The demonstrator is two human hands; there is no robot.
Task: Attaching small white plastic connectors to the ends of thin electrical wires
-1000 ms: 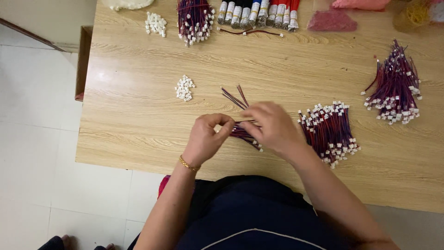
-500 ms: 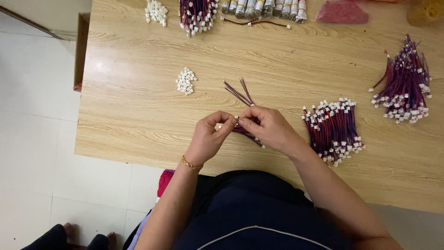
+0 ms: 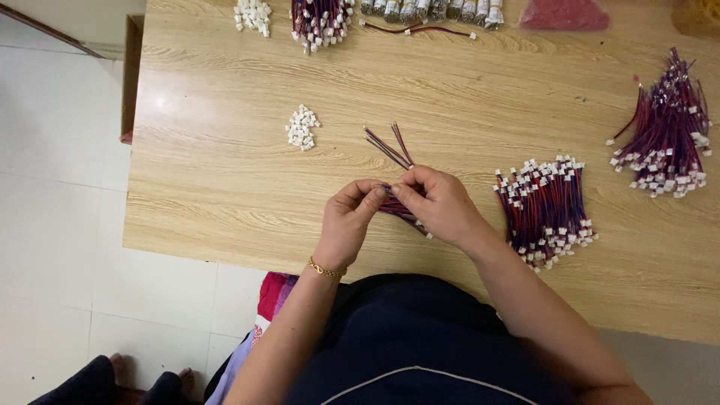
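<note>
Both hands, left hand (image 3: 349, 217) and right hand (image 3: 439, 202), still pinch the wire bundle (image 3: 394, 154), unmoved.

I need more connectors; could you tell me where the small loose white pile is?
The white pile lies on the table, left of the wires and beyond the left hand.

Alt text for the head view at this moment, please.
Seen from above, a person's left hand and right hand meet over a wooden table, pinching a small bunch of red and dark wires. A pile of small white connectors lies to the left, finished wire bundles to the right.
</note>
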